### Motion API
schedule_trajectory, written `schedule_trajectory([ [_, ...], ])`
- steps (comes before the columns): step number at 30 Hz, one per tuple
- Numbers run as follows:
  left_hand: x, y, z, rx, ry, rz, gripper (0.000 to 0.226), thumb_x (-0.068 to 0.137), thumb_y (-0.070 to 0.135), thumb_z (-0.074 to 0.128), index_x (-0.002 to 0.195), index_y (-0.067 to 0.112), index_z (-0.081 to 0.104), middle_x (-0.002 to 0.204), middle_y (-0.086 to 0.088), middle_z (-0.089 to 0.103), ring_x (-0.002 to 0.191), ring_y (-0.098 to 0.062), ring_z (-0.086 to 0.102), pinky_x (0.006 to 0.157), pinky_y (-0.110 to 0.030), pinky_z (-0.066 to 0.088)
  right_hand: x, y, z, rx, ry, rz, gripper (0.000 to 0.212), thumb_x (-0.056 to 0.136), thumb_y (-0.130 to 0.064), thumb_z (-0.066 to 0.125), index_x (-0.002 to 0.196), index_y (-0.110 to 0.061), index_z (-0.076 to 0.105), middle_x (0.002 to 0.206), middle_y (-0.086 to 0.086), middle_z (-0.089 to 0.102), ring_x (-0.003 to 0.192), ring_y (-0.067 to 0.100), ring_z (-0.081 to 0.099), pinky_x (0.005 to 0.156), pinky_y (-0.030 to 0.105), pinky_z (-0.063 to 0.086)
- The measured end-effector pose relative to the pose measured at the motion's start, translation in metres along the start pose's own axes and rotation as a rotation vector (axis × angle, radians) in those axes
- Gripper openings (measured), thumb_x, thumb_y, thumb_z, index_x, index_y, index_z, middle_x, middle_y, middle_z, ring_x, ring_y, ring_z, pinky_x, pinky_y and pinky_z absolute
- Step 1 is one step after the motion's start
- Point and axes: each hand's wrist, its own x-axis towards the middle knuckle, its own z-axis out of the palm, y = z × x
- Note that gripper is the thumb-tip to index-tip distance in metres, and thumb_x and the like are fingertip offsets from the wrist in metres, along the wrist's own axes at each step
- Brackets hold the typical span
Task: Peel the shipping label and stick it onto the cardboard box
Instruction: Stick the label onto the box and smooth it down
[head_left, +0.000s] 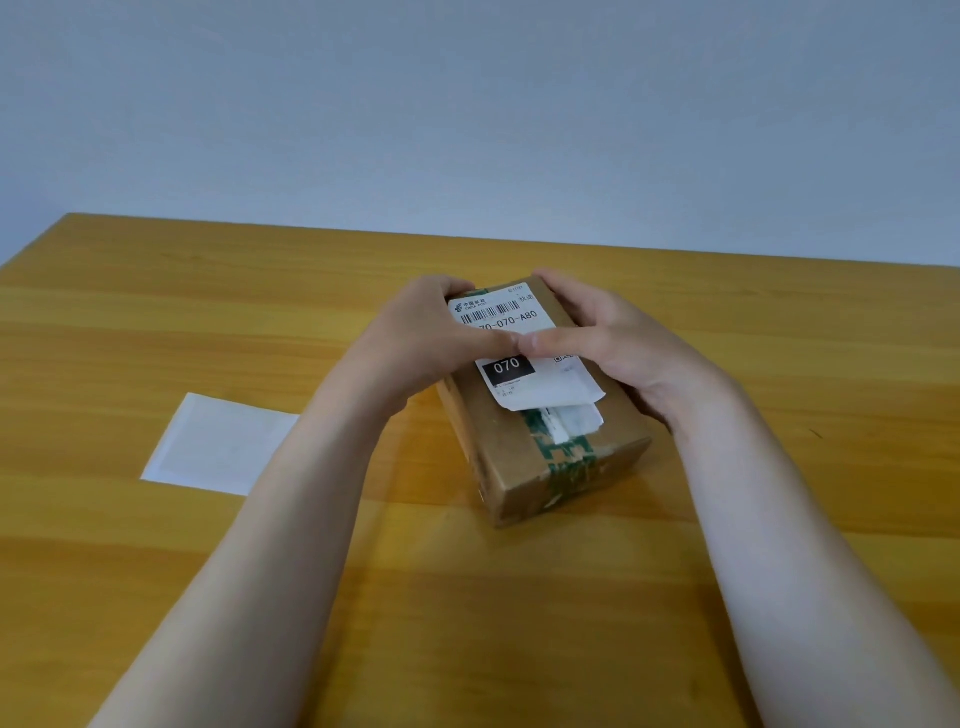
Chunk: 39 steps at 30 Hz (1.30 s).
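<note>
A small brown cardboard box (511, 457) with green tape stands on the wooden table (156, 322), turned slightly askew. A white shipping label (540, 382) with a barcode and a black "070" patch lies on its top face, over an older torn label. My left hand (423, 340) wraps the box's left side. My right hand (608, 338) wraps the right side. Both thumbs meet at the label's middle and press on it. The label's near edge looks slightly lifted.
A blank white backing sheet (218, 444) lies flat on the table to the left of the box, partly under my left forearm. The table's far edge meets a plain pale wall.
</note>
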Motion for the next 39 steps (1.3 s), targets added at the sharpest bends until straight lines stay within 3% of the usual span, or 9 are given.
schedule_trajectory([
  [3, 0.001, -0.002, 0.000, 0.016, 0.005, 0.013, 0.070, 0.073, 0.034, 0.092, 0.135, 0.021, 0.061, 0.112, 0.004, 0.072, 0.099, -0.015, 0.071, 0.077, -0.034, 0.056, 0.002, 0.003, -0.001, -0.009, -0.012, 0.009, 0.100, 0.064, -0.024, 0.092, 0.154, -0.026, 0.048, 0.132, -0.005, 0.073, 0.114, 0.016, 0.074, 0.099, 0.038, 0.058],
  [5, 0.002, -0.003, 0.000, 0.015, 0.013, 0.019, 0.069, 0.073, 0.035, 0.092, 0.134, 0.021, 0.063, 0.110, 0.004, 0.073, 0.099, -0.015, 0.071, 0.085, -0.039, 0.060, 0.003, 0.005, -0.001, -0.022, -0.016, -0.008, 0.101, 0.059, -0.028, 0.094, 0.151, -0.027, 0.052, 0.133, -0.004, 0.072, 0.115, 0.016, 0.074, 0.099, 0.039, 0.058],
  [9, 0.004, -0.005, 0.001, 0.011, 0.034, 0.028, 0.050, 0.075, 0.032, 0.091, 0.118, 0.024, 0.067, 0.103, 0.005, 0.075, 0.095, -0.015, 0.074, 0.082, -0.038, 0.060, 0.003, 0.004, 0.000, -0.032, 0.058, -0.014, 0.094, 0.064, -0.028, 0.093, 0.150, -0.029, 0.055, 0.137, -0.009, 0.069, 0.112, 0.008, 0.074, 0.097, 0.034, 0.058],
  [11, 0.004, -0.006, 0.002, 0.024, 0.054, 0.023, 0.051, 0.075, 0.034, 0.091, 0.119, 0.023, 0.068, 0.103, 0.006, 0.076, 0.093, -0.015, 0.074, 0.082, -0.041, 0.061, 0.003, 0.004, 0.001, -0.044, 0.080, -0.008, 0.093, 0.065, -0.028, 0.095, 0.149, -0.030, 0.055, 0.138, -0.011, 0.068, 0.111, 0.008, 0.075, 0.097, 0.035, 0.059],
  [17, 0.005, -0.005, 0.002, 0.046, 0.101, -0.014, 0.052, 0.075, 0.039, 0.090, 0.119, 0.020, 0.068, 0.096, 0.002, 0.077, 0.084, -0.015, 0.076, 0.064, -0.032, 0.053, 0.001, 0.000, 0.005, -0.032, 0.135, 0.013, 0.071, 0.075, -0.021, 0.093, 0.140, -0.026, 0.063, 0.128, -0.010, 0.075, 0.100, 0.012, 0.079, 0.089, 0.036, 0.062],
  [27, -0.001, -0.001, -0.001, 0.126, 0.127, -0.034, 0.028, 0.080, 0.045, 0.086, 0.089, 0.021, 0.074, 0.082, -0.001, 0.079, 0.082, -0.025, 0.077, 0.073, -0.052, 0.065, 0.000, -0.004, 0.010, -0.060, 0.190, 0.050, 0.047, 0.073, -0.023, 0.095, 0.114, -0.017, 0.073, 0.099, -0.002, 0.083, 0.085, 0.015, 0.081, 0.075, 0.034, 0.064],
  [31, 0.000, -0.001, 0.001, 0.140, 0.138, -0.036, 0.027, 0.081, 0.045, 0.084, 0.080, 0.020, 0.073, 0.078, -0.001, 0.077, 0.073, -0.023, 0.072, 0.064, -0.040, 0.059, 0.001, -0.005, 0.012, -0.087, 0.210, 0.075, 0.040, 0.073, -0.030, 0.095, 0.104, -0.018, 0.073, 0.089, -0.003, 0.082, 0.069, 0.005, 0.075, 0.051, 0.018, 0.051],
  [36, -0.001, -0.002, 0.003, 0.187, 0.167, -0.010, 0.033, 0.084, 0.050, 0.080, 0.077, 0.019, 0.073, 0.073, 0.002, 0.074, 0.064, -0.014, 0.062, 0.058, -0.028, 0.045, 0.001, -0.005, 0.012, -0.057, 0.230, 0.091, 0.032, 0.072, -0.033, 0.095, 0.092, -0.020, 0.074, 0.079, -0.007, 0.079, 0.066, 0.006, 0.072, 0.054, 0.024, 0.053],
  [39, -0.001, -0.001, 0.004, 0.191, 0.190, 0.022, 0.024, 0.085, 0.047, 0.080, 0.082, 0.023, 0.077, 0.078, 0.008, 0.075, 0.073, -0.011, 0.067, 0.061, -0.028, 0.045, 0.001, -0.005, 0.014, -0.056, 0.257, 0.096, 0.033, 0.073, -0.033, 0.094, 0.095, -0.019, 0.074, 0.085, -0.005, 0.079, 0.069, 0.006, 0.072, 0.056, 0.025, 0.054],
])
